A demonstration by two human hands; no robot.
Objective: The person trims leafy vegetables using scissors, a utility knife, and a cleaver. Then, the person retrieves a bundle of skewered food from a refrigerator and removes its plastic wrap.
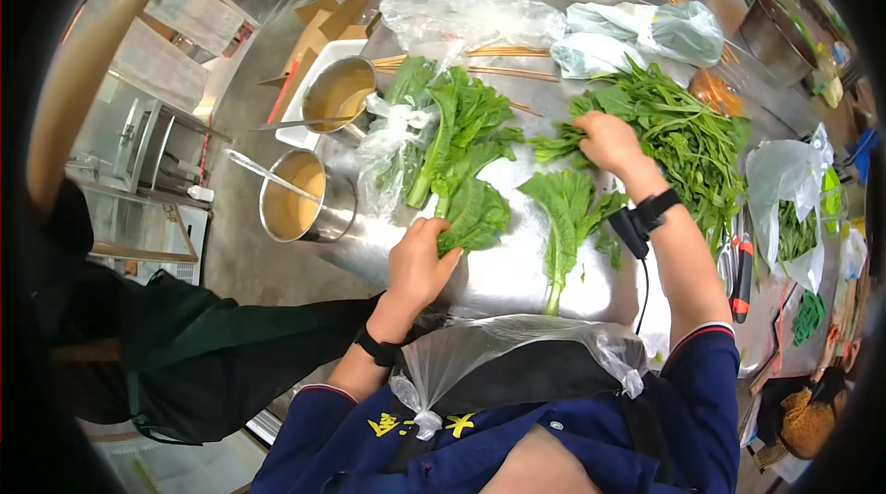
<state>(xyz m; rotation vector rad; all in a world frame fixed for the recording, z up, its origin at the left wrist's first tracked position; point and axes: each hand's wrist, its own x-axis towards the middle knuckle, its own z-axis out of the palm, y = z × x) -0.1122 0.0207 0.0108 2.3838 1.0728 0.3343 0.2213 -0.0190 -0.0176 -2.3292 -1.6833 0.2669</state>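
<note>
My left hand (420,261) is closed around the lower end of a leafy green (477,215), beside a stack of broad-leaved greens (457,120). At the left edge of a large green heap (688,139), my right hand (609,142) has its fingers curled onto some leafy stems (558,145); its fingertips are partly hidden. Between the hands, a single leafy stalk (556,226) lies on the metal table (503,286), its stem end toward me. A knotted plastic bag of greens (395,148) lies left of the stack.
Two metal pots of yellowish liquid (309,199) (346,93) stand at the left with utensils in them. Wooden skewers (512,72) and plastic bags (471,14) lie at the back. Scissors (724,268) and a red-and-black tool (742,277) rest at right. Another person's dark sleeve (212,346) is at left.
</note>
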